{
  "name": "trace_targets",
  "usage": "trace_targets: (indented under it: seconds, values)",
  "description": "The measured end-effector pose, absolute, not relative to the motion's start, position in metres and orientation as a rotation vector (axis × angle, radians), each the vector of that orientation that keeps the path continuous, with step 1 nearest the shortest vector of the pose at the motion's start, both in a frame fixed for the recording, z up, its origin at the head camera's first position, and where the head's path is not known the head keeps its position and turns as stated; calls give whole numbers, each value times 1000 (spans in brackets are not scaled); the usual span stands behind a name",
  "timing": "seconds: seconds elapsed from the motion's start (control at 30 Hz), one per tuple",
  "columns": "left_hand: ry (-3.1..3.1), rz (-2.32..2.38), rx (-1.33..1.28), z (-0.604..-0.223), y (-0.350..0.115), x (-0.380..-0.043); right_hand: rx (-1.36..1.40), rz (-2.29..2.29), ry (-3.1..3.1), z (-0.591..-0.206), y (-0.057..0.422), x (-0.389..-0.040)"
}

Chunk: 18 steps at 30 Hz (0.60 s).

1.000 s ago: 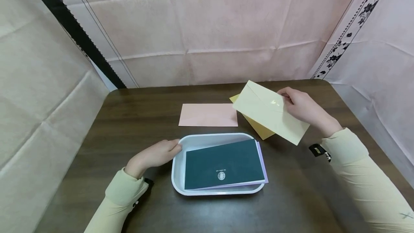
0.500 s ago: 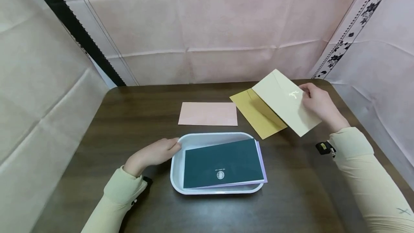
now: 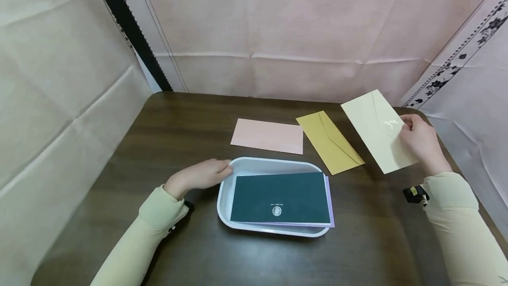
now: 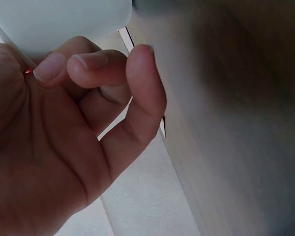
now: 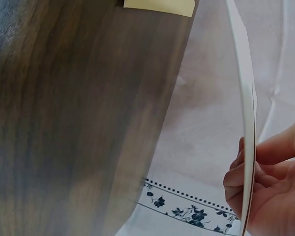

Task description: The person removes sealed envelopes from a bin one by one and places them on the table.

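Note:
My right hand [image 3: 421,139] pinches a cream envelope [image 3: 375,127] by its right side, holding it tilted over the back right of the table. The right wrist view shows that envelope [image 5: 247,98] edge-on, thumb on one side and fingers on the other. My left hand [image 3: 200,174] grips the upper left rim of a white tray [image 3: 278,232]; in the left wrist view the other fingers [image 4: 145,88] curl beside the tray wall [image 4: 83,22]. Inside the tray lies a dark green envelope [image 3: 279,195] with a small round emblem, over a lilac one [image 3: 330,206] that sticks out at the right.
Behind the tray a pink envelope [image 3: 267,136] lies flat on the brown table [image 3: 190,122]. To its right is a mustard yellow envelope [image 3: 330,142], set at a slant. Pale cloth [image 3: 301,34] hangs around the table's back and sides.
My right hand has carried the cream envelope rightward, off the yellow one, which now shows whole. The left hand stays at the tray rim. The head view has turned slightly.

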<state>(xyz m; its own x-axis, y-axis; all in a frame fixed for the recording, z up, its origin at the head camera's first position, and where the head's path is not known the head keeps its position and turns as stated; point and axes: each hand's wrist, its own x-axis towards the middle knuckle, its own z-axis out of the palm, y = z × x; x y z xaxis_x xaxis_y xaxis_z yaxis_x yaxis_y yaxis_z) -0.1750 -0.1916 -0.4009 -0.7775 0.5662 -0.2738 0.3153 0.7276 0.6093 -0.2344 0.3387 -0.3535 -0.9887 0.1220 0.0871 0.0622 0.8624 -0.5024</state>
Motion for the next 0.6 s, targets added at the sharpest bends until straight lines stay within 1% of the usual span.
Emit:
trace_targets:
  seconds: [0.13,0.6]
  values:
    - [2488,739,674,-402,-189,-179,-220,801,-2933,-359,350,-231]
    - [2466,790,643,-404,-194,-172,-328,841,-2948,-376,368,-239]
